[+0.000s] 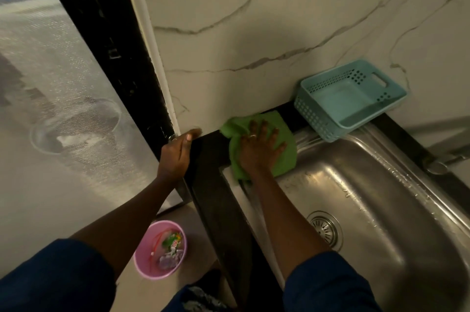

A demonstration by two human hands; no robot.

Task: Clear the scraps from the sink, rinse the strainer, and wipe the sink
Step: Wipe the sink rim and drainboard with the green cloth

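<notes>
The right hand point(259, 145), fingers spread, presses the cloth point(287, 156) flat on the sink point(381, 210) corner to wipe it. The left hand point(178, 151), holding nothing, rests on the counter point(211, 184) edge, probably bracing.

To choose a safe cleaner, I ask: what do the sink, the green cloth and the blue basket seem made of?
The sink looks like stainless steel, satin finish: grey metal with streaky reflections. The green cloth seems soft textile, perhaps microfibre: it creases under the right hand. The blue basket looks like matte moulded plastic: even colour, regular holes.
</notes>
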